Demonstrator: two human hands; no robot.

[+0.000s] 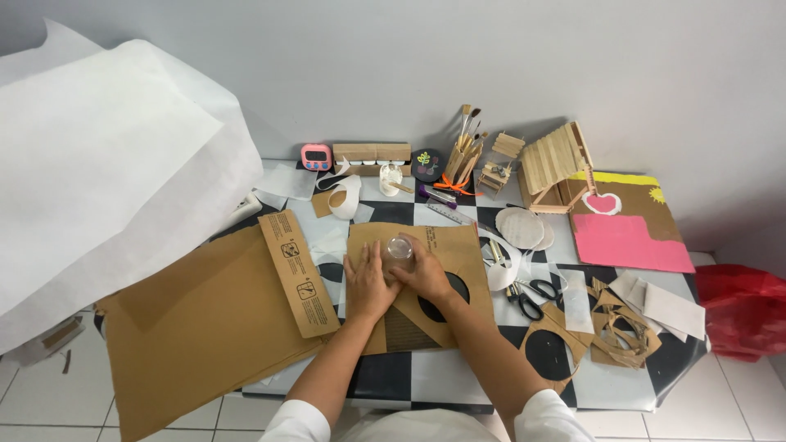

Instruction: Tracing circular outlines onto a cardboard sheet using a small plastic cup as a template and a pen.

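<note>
1. Your left hand [368, 284] and right hand [426, 272] meet over a small clear round plastic cup [399, 247], fingers of both closed around its sides.
2. The cup stands mouth up on a flat brown cardboard sheet [446, 245]; its axis runs upright, pointing toward your head camera, and it sits near the sheet's far left part.
3. A round black hole [449, 293] cut in that sheet shows just beside your right wrist.
4. Left of your hands, a long brown cardboard flap with black printed handling symbols [298, 272] lies with its long axis running from far-left to near-right; its two square marks sit one above the other.
5. That flap joins a large plain brown cardboard panel [196, 327] that overhangs the black-and-white chequered table [426, 376].
6. Black-handled scissors [532, 296] lie right of your right forearm, near curled cardboard offcuts [622, 327].
7. At the far edge stand a small pink digital timer [315, 156], a cup of paintbrushes [463, 160] and a craft-stick house [557, 164].
8. A painted board with a pink rectangle [626, 241] lies at far right; a large white paper sheet [106, 172] rises at left.
</note>
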